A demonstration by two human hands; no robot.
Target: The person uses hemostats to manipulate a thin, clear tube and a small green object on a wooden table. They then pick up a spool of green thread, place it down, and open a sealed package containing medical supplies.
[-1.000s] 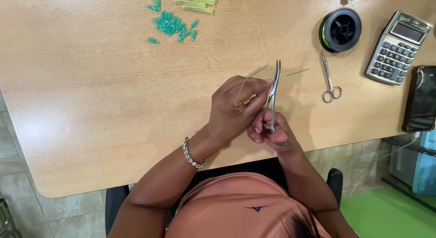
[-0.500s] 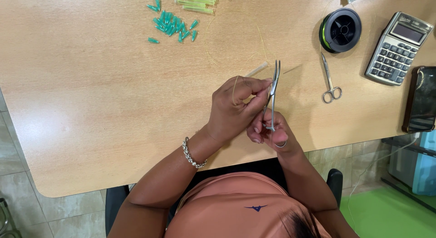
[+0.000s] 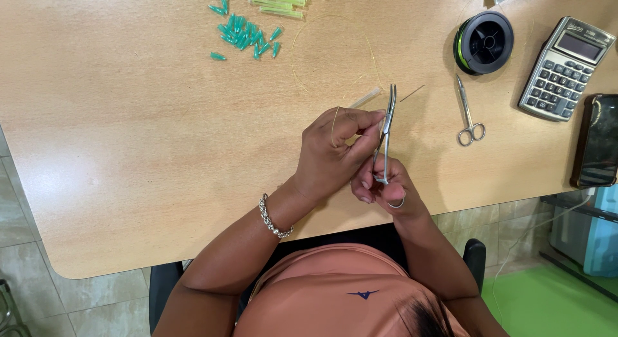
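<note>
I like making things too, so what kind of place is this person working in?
Probably a small craft or handwork desk. On the wooden table lie a spool of thin line, little green caps and scissors, and the right hand holds slim metal pliers.

Far right of wooden table: grey rectangular calculator (image 3: 564, 68), its dark narrow display (image 3: 581, 46) blank-looking. Just beside it, at table edge, black glossy phone screen (image 3: 599, 141), dark.

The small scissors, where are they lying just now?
In the head view the small scissors lie flat on the wooden table, toward its right side, just below the black spool and left of the calculator, untouched by either hand.
</note>
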